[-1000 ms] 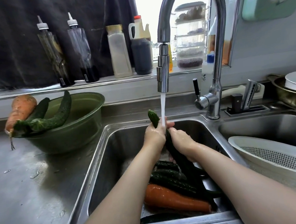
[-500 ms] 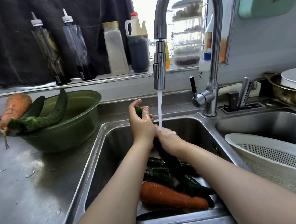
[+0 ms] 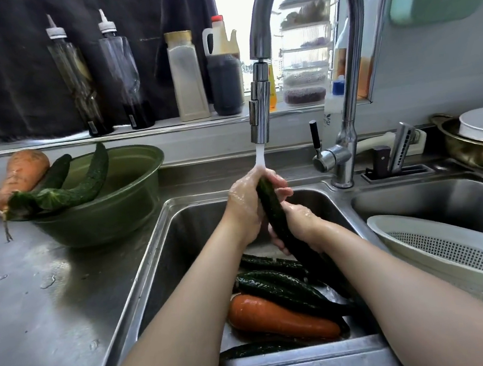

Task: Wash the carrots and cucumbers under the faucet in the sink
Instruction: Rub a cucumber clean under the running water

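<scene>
Left grip (image 3: pixel 247 209) is being clenched round the upper end of a cucumber (image 3: pixel 273 209), while the right grip (image 3: pixel 301 227) is being clenched round the same cucumber just below, close beside the left. The cucumber is being held tilted over the sink (image 3: pixel 181 248), its top and the left grip being struck by the stream (image 3: pixel 260 157) from the faucet (image 3: pixel 258 103), and both grips are being wetted. Judged from this, the step in hand is the rinsing of one cucumber, its lower half, running down under the right forearm, not yet being reached by the water. A carrot (image 3: pixel 278 319) and other cucumbers (image 3: pixel 274 283) are being left wet on the sink floor beneath the arms; whether they are already washed cannot be told. On the bench (image 3: pixel 53 307) to the left, a second carrot (image 3: pixel 21 173) and two more cucumbers (image 3: pixel 85 184) are being held in a green bowl (image 3: pixel 112 214), well apart from the water. For the next move, the cucumber is likely needing to be slid upward or turned end for end so that the lower half is being brought under the stream; the skin being wet and probably slippery, one grip is best being held firm while the other is being shifted
</scene>
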{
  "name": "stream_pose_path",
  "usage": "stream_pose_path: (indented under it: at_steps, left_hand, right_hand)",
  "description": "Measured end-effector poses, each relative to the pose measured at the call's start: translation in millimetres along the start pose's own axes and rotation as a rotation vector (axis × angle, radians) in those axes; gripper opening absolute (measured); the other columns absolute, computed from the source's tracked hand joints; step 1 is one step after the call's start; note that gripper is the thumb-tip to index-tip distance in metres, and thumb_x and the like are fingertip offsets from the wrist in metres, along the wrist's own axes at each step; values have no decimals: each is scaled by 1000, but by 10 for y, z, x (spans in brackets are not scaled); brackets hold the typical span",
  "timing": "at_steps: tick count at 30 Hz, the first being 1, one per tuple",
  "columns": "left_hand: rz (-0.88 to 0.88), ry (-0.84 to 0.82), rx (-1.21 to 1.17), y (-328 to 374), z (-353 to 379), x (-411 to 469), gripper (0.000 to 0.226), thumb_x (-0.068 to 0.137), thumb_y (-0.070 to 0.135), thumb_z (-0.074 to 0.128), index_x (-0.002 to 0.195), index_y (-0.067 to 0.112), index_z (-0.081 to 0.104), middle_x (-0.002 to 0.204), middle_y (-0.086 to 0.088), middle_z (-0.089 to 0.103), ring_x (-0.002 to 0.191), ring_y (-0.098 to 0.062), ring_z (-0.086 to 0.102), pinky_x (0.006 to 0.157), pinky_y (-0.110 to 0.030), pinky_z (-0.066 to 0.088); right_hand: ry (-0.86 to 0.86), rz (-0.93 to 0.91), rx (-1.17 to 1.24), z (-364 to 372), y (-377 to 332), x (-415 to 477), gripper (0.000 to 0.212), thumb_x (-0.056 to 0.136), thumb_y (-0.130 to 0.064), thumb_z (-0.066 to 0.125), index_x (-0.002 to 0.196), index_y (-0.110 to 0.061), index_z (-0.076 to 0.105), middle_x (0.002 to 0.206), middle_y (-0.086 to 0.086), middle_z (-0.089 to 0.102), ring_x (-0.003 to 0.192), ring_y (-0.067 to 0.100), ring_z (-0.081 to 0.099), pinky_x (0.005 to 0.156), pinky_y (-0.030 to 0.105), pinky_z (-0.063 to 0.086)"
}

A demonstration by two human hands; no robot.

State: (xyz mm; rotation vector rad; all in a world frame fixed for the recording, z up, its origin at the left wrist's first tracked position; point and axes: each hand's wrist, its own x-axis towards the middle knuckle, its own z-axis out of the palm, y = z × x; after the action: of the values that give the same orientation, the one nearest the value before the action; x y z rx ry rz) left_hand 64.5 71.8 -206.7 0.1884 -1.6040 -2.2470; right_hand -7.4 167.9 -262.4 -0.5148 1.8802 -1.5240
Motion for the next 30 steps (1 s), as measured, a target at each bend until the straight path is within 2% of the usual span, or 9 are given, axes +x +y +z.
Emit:
stream_pose_path:
  at_steps: [6,8,11,17,20,23,26,27,30]
  left_hand:
    - [-26,133,18,-108,-51,57,62,110,35,40,51,15,49,51,-2,47,50,-17,45,62,-31,43]
    - [-29,138,14,-138,-39,52,43,109,32,44,73,16,60,65,0,57,60,-14,53,71,-30,49]
    - [-20,111,58,-181,-48,48,20,109,23,45,100,13,60,81,0,65,71,-14,64,78,-32,57]
    - [-40,394,-91,-116,-132,127,42,105,35,49,66,20,45,50,5,38,42,-12,36,46,-25,38]
    - [0,535,-260,-39,-274,147,49,105,41,43,60,21,41,49,5,34,42,-15,32,47,-26,34]
    - [14,537,-295,-48,-373,159,53,108,51,37,65,20,45,51,3,40,44,-15,37,49,-27,38]
    - [-8,380,-197,-86,-300,138,43,109,48,37,84,19,57,68,3,55,58,-13,53,63,-32,49]
    - [-4,325,-136,-106,-275,135,37,110,43,39,93,17,61,77,1,62,69,-15,61,73,-35,54]
    - [-41,141,3,-209,-228,96,29,108,35,47,105,14,66,91,-2,74,92,-20,70,92,-38,55]
  right_hand:
    - [30,-3,-97,35,35,76,90,95,-81,24,80,-2,66,65,16,64,48,27,56,46,32,48]
    - [68,-2,-87,30,11,89,97,91,-86,25,81,0,67,65,19,65,48,30,58,45,33,50]
    - [80,7,-57,20,14,74,83,104,-65,24,80,3,65,59,21,62,45,30,58,48,37,51]
    - [46,-65,-139,160,-14,98,71,102,-62,39,85,-1,69,66,22,68,52,33,65,51,36,54]
    - [-78,-38,-218,228,11,79,64,97,-61,36,90,-7,68,70,16,67,57,30,63,59,38,51]
    - [-15,-20,-394,281,19,87,75,95,-75,27,115,-14,67,82,10,68,71,27,64,70,36,53]
    - [131,-60,-412,243,-38,130,47,109,-46,32,145,-20,47,98,21,71,83,33,70,71,33,54]
    - [146,-61,-385,207,-52,112,43,110,-45,28,144,-26,49,93,19,71,79,31,70,67,29,53]
    - [73,-40,-99,127,-37,-1,73,106,-60,24,82,-7,67,59,15,59,46,26,54,47,29,43]
